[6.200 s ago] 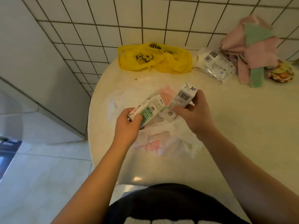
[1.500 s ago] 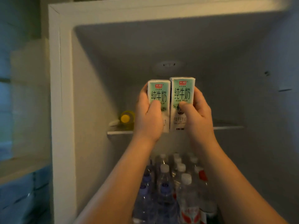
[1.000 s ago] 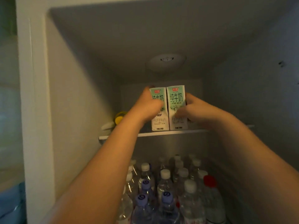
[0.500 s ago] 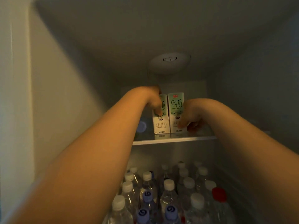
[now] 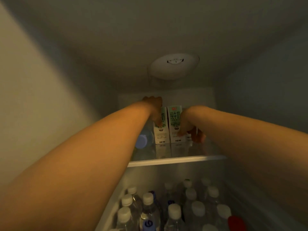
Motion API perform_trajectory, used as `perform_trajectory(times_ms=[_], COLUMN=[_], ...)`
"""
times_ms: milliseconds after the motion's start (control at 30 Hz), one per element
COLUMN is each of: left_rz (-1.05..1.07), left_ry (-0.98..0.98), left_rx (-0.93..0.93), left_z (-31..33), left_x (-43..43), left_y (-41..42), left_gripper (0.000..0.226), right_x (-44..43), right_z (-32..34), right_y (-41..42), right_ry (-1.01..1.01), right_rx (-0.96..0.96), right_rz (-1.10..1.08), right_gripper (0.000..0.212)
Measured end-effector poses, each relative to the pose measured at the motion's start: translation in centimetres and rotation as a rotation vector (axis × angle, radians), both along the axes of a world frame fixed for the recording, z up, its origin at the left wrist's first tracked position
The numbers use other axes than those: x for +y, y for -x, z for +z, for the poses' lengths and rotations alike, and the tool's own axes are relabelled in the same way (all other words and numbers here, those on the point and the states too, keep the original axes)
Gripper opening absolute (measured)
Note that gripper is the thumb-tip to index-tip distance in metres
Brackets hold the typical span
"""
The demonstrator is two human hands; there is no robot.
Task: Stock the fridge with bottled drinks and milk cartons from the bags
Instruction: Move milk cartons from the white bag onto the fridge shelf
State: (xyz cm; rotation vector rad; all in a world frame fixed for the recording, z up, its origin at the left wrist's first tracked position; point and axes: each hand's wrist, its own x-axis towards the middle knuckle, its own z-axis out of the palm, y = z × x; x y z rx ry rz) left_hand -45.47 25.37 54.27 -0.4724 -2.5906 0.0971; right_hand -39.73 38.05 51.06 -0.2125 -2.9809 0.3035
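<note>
I read two milk cartons standing upright and touching side by side, deep on the upper glass shelf of the fridge, green-and-white fronts facing the camera; the left milk carton is partly covered at its upper left corner, the right milk carton shows most of its front. Both bases sit on the glass, with faint reflections directly beneath. The left hand wraps the top and left side of the left milk carton, thumb lying down the front face, grip clamped on it; the right hand holds the right milk carton, thumb pressed on the lower front, fingers curled at its right side, grip likewise clamped. Both forearms reach in from the lower corners of the view. Just left of the cartons, a clear bottle with a blue cap lies on its side on the same shelf, cap toward the camera. In the ceiling above, a round white housing is mounted. Below the shelf, a dense group of upright water bottles fills the compartment, mostly white-capped; a red cap shows at the lower right.
</note>
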Motion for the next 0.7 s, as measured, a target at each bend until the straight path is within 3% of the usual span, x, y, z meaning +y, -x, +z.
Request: perform_trajectory(times_ms=[133,267,367,567,700], left_rz=[-0.008,-0.032,-0.020,0.033,0.041], left_ry=[0.002,-0.016,-0.019,-0.017,-0.115], left_rx=[0.055,0.060,0.063,0.076,-0.005], left_z=[-0.7,-0.8,-0.9,-1.7,-2.5], left_x=[0.0,-0.2,0.0,-0.1,-0.6], left_y=[2.2,3.1,3.2,2.5,1.3], left_gripper=[0.081,0.081,0.081,0.079,0.081], right_x=[-0.9,-0.9,-1.0,-0.2,0.5], right_z=[-0.6,-0.3,-0.3,-0.9,-1.2], right_y=[0.3,1.2,1.3,2.3,2.6], right_ry=[-0.232,-0.290,-0.339,-0.322,-0.146], right_rx=[0.109,0.101,0.071,0.030,0.048], right_rz=[-0.028,0.028,-0.033,-0.007,0.022], right_gripper=[0.046,0.038,0.045,0.053,0.058])
